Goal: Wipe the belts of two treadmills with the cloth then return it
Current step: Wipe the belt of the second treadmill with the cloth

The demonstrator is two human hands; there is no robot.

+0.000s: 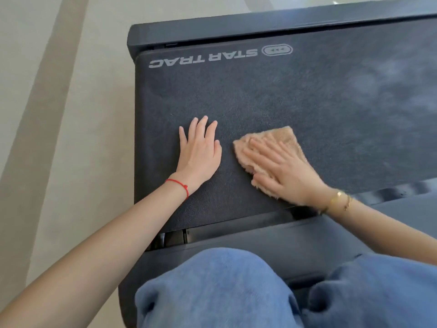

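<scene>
Fingers (267, 150) of the right hand (281, 169) lie flat, pressing the cloth (283, 136) on the belt (260, 91); left hand (198, 155) spread, bracing; long overlapping strokes toward the seemingly dusty far patch would serve best.

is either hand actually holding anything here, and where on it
Nothing is gripped. The right hand presses flat on the middle of the tan cloth against the treadmill belt, fingers straight. The left hand rests bare on the belt.

Two bare forearms, no sleeves. A thin red string bracelet (181, 185) circles the left wrist; fine gold bracelets (340, 200) (slightly blurred) circle the right. Blue fabric trousers (212, 287) cover both knees.
</scene>
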